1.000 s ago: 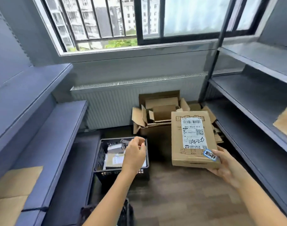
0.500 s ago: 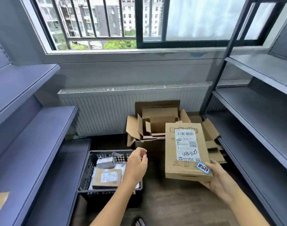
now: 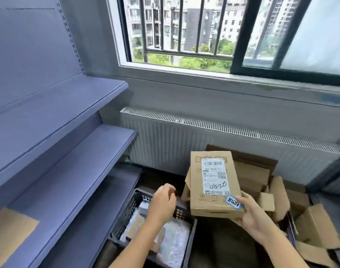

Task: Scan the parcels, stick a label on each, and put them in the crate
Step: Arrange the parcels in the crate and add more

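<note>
My right hand [image 3: 251, 215] grips the near right corner of a flat cardboard parcel [image 3: 213, 182], held up level above the floor. The parcel carries a white shipping label [image 3: 214, 177] with a barcode and handwriting, and a small blue-edged sticker [image 3: 233, 202] at the corner by my thumb. My left hand [image 3: 162, 202] hovers over the black plastic crate [image 3: 124, 217] with its fingers loosely curled, holding nothing. Several parcels lie inside the crate, among them a white plastic mailer [image 3: 175, 242].
Empty blue-grey shelves [image 3: 68, 144] run along the left, with a sheet of cardboard [image 3: 8, 235] on the lower one. A white radiator [image 3: 165, 144] stands under the window. Opened cardboard boxes [image 3: 277, 198] pile up on the floor to the right.
The view has swung left and closer to the crate. The parcel in my right hand has come nearer to the crate, and my left hand stays above it.
</note>
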Available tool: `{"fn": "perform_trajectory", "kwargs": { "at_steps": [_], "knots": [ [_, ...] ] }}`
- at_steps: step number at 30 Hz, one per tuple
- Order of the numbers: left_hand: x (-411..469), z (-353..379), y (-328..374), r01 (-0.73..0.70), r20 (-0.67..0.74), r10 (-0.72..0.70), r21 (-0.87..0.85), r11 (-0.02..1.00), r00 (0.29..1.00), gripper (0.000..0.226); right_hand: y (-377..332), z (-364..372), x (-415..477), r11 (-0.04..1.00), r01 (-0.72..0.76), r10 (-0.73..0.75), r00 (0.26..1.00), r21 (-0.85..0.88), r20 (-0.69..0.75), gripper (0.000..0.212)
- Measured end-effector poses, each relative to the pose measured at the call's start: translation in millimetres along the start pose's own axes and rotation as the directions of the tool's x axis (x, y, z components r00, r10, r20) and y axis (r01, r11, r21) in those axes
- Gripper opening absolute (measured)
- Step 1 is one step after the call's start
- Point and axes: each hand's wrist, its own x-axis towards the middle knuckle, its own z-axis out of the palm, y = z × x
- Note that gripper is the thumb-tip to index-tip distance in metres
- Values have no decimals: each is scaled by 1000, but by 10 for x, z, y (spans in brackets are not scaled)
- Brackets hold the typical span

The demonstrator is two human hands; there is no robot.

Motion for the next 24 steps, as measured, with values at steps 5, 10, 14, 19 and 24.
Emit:
{"fn": "perform_trajectory", "kwargs": {
  "at_steps": [5,10,14,19,24],
  "knots": [
    [250,-135,-228,228,-215,-232,-45,973,949,19,-237,460,1059,974,-134,169,968,-182,188,49],
    [267,-18,-274,453,-449,-489,-195,870,748,15,-426,891,1873,897,-167,324,877,-408,354,42],
    [85,93,-117,560,-555,-599,-264,785,577,16,-519,1183,2069,815,-121,422,793,-567,438,24],
    [-268,198,73,648,-617,-688,-352,675,381,18,-447,1464,2116,694,-44,577,631,-719,519,28],
    [-326,333,105,663,-552,-772,-454,595,315,21,-215,1515,2110,670,-120,653,564,-732,505,26]
  ]
}}
